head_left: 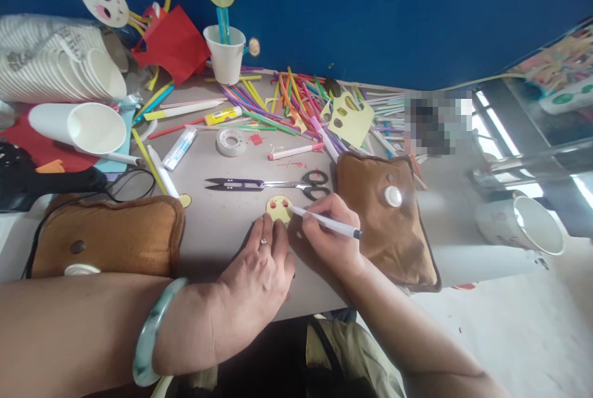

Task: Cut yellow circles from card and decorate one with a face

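A small round yellow paper face [279, 208] with red eyes and dark lashes lies on the table. Stretched fingers of my left hand [265, 262] rest flat on its lower edge, pressing it down. My right hand [334, 234] is closed around a white marker pen [331, 223] with a dark end. The pen's tip meets the disc beside its right eye, as far as I can see. Just beyond the disc lie purple thread snips [236, 185] and scissors [301, 185] with black handles.
Brown plush pouches flank my hands, one at left [111, 234] and one at right [380, 219]. Farther back are a tape roll [231, 142], a glue stick [223, 115], a pink-capped marker [296, 151], many coloured strips [291, 98], and paper cups [97, 128].
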Demonstrator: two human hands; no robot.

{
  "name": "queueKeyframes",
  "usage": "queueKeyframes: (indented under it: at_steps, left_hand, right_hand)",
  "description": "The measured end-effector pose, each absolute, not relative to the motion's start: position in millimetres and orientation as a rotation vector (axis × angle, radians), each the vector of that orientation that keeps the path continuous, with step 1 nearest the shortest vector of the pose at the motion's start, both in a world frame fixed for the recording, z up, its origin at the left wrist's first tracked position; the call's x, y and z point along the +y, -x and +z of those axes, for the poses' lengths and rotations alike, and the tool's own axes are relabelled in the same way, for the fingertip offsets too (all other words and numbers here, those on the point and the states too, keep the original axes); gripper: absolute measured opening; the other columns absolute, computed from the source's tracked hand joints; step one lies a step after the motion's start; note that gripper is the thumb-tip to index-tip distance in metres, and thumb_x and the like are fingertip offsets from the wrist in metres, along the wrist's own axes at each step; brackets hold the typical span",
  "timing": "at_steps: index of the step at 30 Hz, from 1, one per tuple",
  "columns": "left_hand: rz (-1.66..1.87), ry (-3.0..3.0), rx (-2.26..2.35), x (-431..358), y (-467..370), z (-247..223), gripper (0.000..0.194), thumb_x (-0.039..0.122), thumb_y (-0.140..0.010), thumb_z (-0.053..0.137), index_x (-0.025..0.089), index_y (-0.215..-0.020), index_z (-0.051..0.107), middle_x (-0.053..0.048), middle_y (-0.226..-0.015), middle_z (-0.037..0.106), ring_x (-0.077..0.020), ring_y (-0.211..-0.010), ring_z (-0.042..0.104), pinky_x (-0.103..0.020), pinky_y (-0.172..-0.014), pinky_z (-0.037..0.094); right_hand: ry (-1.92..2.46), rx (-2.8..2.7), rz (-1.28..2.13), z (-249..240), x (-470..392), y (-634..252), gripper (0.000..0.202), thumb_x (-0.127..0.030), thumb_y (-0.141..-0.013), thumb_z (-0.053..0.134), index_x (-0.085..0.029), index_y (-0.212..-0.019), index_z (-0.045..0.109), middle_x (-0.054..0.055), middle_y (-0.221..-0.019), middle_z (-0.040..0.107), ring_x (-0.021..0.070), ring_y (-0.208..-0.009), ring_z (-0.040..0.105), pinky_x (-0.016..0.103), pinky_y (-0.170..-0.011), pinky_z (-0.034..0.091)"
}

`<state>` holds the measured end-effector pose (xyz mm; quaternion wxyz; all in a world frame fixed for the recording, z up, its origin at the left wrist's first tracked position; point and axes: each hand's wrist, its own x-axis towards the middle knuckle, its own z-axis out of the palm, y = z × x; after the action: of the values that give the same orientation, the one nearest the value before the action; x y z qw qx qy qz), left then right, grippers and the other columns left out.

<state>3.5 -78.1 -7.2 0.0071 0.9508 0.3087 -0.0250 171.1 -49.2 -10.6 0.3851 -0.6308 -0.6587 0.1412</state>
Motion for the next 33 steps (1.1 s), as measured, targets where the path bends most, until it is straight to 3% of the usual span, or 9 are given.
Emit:
queueKeyframes:
  at_steps: [8, 18, 25, 33]
  left_hand:
    - [-0.057, -3.011, 0.945, -80.4, -0.2, -16.4, 0.055, 0.050, -0.087, 0.055, 0.007, -0.120, 0.061, -0.029, -0.137, 0.052, -0.0417, -0.128, 0.050, -0.057, -0.110, 0.027]
    - [-0.093, -2.937, 0.941, -76.5, -4.3, -3.6, 0.053, 0.055, -0.082, 0.062, 0.007, -0.101, 0.070, -0.030, -0.133, 0.056, -0.0461, -0.125, 0.052, -0.057, -0.106, 0.033]
    - [-0.026, -2.939, 0.932, -76.3, -2.6, -7.4, 0.050, 0.052, -0.081, 0.063, 0.006, -0.100, 0.070, -0.031, -0.131, 0.057, -0.0465, -0.124, 0.052, -0.058, -0.105, 0.034]
    - [-0.012, -3.018, 0.983, -81.0, -2.3, -2.8, 0.051, 0.048, -0.087, 0.055, 0.005, -0.112, 0.065, -0.031, -0.133, 0.055, -0.0431, -0.126, 0.051, -0.057, -0.110, 0.028]
  right_hand:
    - [1.623, -1.681, 0.371, -8.5, -49.4, -170.3, 0.015, -0.015, -0.071, 0.059, -0.023, -0.063, 0.048, -0.005, -0.053, 0.055, 0.0114, -0.049, 0.053, 0.023, -0.047, 0.043]
    - [1.619, -1.672, 0.363, -6.9, -49.8, -171.2, 0.016, -0.013, -0.069, 0.056, -0.023, -0.061, 0.045, -0.005, -0.051, 0.053, 0.0110, -0.047, 0.051, 0.022, -0.045, 0.041]
    - [1.645, -1.670, 0.383, -6.9, -48.9, -170.3, 0.016, -0.013, -0.069, 0.056, -0.023, -0.061, 0.045, -0.006, -0.050, 0.053, 0.0104, -0.045, 0.050, 0.022, -0.044, 0.039]
    - [1.378, -1.468, 0.338, -12.8, -53.5, -174.1, 0.012, -0.017, -0.077, 0.059, -0.024, -0.075, 0.049, -0.001, -0.067, 0.064, 0.0147, -0.058, 0.061, 0.028, -0.054, 0.049]
